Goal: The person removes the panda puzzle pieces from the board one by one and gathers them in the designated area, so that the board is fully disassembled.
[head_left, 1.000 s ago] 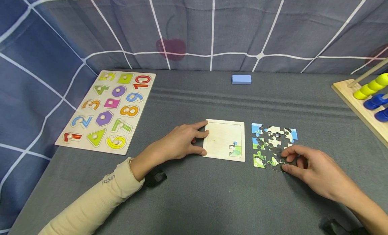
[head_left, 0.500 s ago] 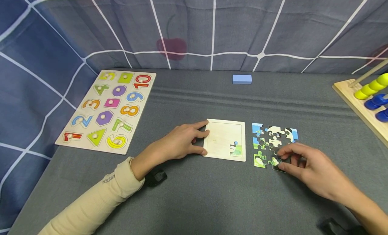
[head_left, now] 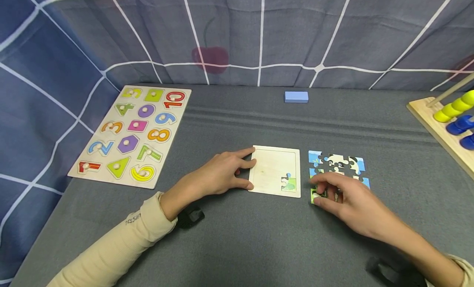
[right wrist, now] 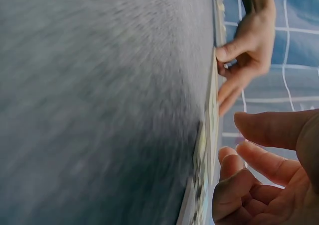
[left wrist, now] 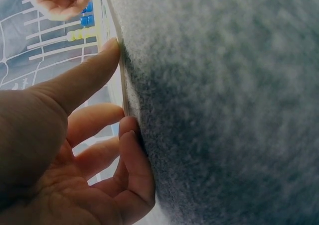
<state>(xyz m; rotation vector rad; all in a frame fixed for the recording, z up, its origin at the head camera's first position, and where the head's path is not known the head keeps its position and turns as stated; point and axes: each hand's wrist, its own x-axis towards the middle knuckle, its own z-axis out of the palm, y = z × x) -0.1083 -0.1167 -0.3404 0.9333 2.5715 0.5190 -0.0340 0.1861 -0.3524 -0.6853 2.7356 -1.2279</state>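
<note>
A square wooden puzzle board (head_left: 272,167) lies on the grey table, with one green-and-blue jigsaw piece (head_left: 289,183) in its lower right corner. My left hand (head_left: 222,172) touches the board's left edge with spread fingers and thumb; the left wrist view shows the fingertips (left wrist: 113,51) right at that edge. Right of the board lie several panda jigsaw pieces (head_left: 336,159) in loose rows. Over the lower left of these is my right hand (head_left: 348,198), hiding several of them. In the right wrist view, its thumb and index finger stand apart with nothing visible between them.
A number-and-shape peg board (head_left: 129,137) lies at the left. At the back sits a blue block (head_left: 296,97). A bead abacus on a wooden base (head_left: 440,135) stands at the right edge. Behind the table hangs a dark checked curtain (head_left: 237,36).
My right hand has moved left, from the lower right pieces to above the lower left ones, uncovering a blue piece at the right. My left hand stays at the board's edge.
</note>
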